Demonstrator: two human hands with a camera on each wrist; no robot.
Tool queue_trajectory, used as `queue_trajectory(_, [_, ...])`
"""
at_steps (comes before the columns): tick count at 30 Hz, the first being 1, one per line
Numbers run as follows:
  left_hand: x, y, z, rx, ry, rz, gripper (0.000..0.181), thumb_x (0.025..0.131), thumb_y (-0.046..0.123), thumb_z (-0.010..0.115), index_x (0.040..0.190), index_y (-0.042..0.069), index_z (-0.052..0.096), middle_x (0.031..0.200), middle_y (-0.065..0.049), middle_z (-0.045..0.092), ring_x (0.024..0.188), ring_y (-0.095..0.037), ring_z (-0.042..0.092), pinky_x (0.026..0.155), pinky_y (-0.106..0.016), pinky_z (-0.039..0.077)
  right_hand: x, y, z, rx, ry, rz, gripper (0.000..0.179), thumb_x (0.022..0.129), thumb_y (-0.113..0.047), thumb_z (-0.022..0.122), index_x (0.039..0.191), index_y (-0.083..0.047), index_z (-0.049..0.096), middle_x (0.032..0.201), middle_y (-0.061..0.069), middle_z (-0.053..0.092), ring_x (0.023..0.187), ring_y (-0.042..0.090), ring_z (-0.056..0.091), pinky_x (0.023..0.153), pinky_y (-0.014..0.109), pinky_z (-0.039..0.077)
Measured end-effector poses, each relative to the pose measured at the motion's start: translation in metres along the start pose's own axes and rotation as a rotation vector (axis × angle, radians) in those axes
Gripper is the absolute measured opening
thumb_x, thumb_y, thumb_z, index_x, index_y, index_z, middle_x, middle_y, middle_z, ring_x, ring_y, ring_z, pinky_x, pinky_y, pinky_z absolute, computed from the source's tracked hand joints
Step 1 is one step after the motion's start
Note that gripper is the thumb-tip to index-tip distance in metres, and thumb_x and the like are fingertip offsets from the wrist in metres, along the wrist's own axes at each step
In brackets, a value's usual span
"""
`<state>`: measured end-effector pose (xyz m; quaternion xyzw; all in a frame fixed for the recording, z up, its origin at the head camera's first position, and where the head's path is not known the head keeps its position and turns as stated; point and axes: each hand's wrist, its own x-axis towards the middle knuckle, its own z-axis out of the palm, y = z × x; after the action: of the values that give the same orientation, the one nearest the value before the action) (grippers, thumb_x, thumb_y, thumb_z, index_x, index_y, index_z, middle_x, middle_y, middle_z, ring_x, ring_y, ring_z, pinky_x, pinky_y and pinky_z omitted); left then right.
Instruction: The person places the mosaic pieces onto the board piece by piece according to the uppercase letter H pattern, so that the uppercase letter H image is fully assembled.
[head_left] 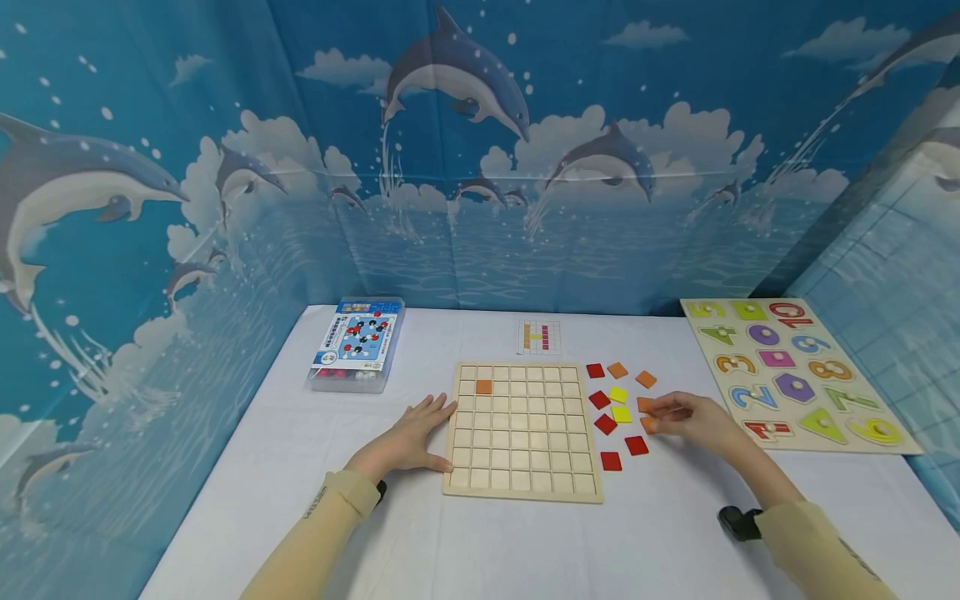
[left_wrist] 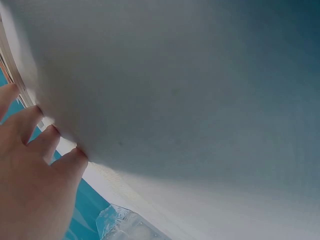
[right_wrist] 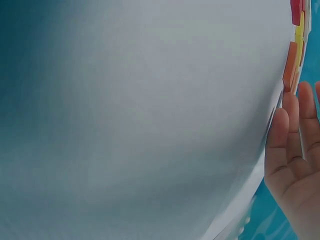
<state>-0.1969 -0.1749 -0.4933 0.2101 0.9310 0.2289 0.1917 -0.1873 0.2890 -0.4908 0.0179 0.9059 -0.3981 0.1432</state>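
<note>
A square wooden grid board [head_left: 522,495] lies on the table, with one orange tile [head_left: 483,387] in a cell near its upper left. My left hand [head_left: 405,437] is spread flat at the board's left edge, its fingertips and thumb touching the rim. To the right of the board my right hand [head_left: 693,421] reaches over the loose tiles. Its extended fingertips touch an orange tile [head_left: 643,405], and another orange tile [head_left: 648,426] lies by the thumb. In the right wrist view, an orange tile [right_wrist: 290,66] lies just beyond the fingertips. Red tiles [head_left: 611,461] and yellow tiles [head_left: 621,414] lie scattered alongside.
Behind the board sits a small pattern card [head_left: 538,337]. A plastic box with a molecule picture [head_left: 358,343] stands at the back left. On the right lies a number-and-shape puzzle board [head_left: 795,383]. A dolphin-print curtain [head_left: 480,233] encloses the table.
</note>
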Motion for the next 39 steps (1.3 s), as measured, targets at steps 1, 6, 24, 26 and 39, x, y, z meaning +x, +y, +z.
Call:
queue_trajectory(1, [0.0000, 0.0001, 0.0001, 0.000, -0.001, 0.000, 0.100, 0.076, 0.036, 0.084, 0.156, 0.012, 0.030, 0.165, -0.013, 0.018, 0.154, -0.034, 0.010, 0.125, -0.055, 0.010, 0.0004, 0.0002, 0.0004, -0.011, 0.000, -0.002, 0.046, 0.089, -0.030, 0.072, 0.125, -0.003, 0.062, 0.118, 0.017, 0.065, 0.103, 0.026, 0.057, 0.077, 0.024, 0.050])
queue_trajectory(6, [0.0001, 0.0002, 0.0006, -0.001, 0.001, -0.001, 0.099, 0.076, 0.035, 0.084, 0.155, 0.011, 0.030, 0.165, -0.013, 0.018, 0.153, -0.034, 0.010, 0.125, -0.055, 0.010, 0.0016, 0.0005, 0.0013, -0.063, 0.016, -0.017, 0.040, 0.088, -0.022, 0.073, 0.121, -0.002, 0.065, 0.113, 0.017, 0.064, 0.098, 0.025, 0.056, 0.076, 0.026, 0.052])
queue_trajectory(24, [0.0013, -0.0014, 0.0002, -0.002, -0.002, 0.000, 0.099, 0.076, 0.035, 0.084, 0.156, 0.012, 0.030, 0.165, -0.013, 0.018, 0.154, -0.034, 0.009, 0.125, -0.055, 0.010, 0.0026, -0.0068, 0.0050, -0.194, 0.045, -0.034, 0.031, 0.082, -0.014, 0.079, 0.108, -0.001, 0.070, 0.092, 0.009, 0.059, 0.087, 0.022, 0.051, 0.069, 0.026, 0.049])
queue_trajectory(26, [0.0012, -0.0009, 0.0000, 0.000, -0.005, 0.002, 0.099, 0.076, 0.035, 0.084, 0.156, 0.011, 0.030, 0.165, -0.014, 0.018, 0.154, -0.034, 0.009, 0.124, -0.056, 0.010, 0.0026, -0.0068, 0.0051, -0.199, 0.044, -0.028, 0.031, 0.081, -0.014, 0.080, 0.107, -0.001, 0.070, 0.091, 0.008, 0.058, 0.087, 0.023, 0.051, 0.069, 0.027, 0.049])
queue_trajectory(39, [0.0017, -0.0010, 0.0011, 0.008, -0.004, -0.013, 0.100, 0.075, 0.036, 0.084, 0.156, 0.013, 0.030, 0.165, -0.012, 0.018, 0.154, -0.033, 0.010, 0.125, -0.054, 0.010, 0.0007, -0.0070, 0.0038, -0.181, 0.011, -0.003, 0.030, 0.081, -0.016, 0.080, 0.104, -0.002, 0.067, 0.085, 0.006, 0.055, 0.084, 0.022, 0.050, 0.066, 0.027, 0.046])
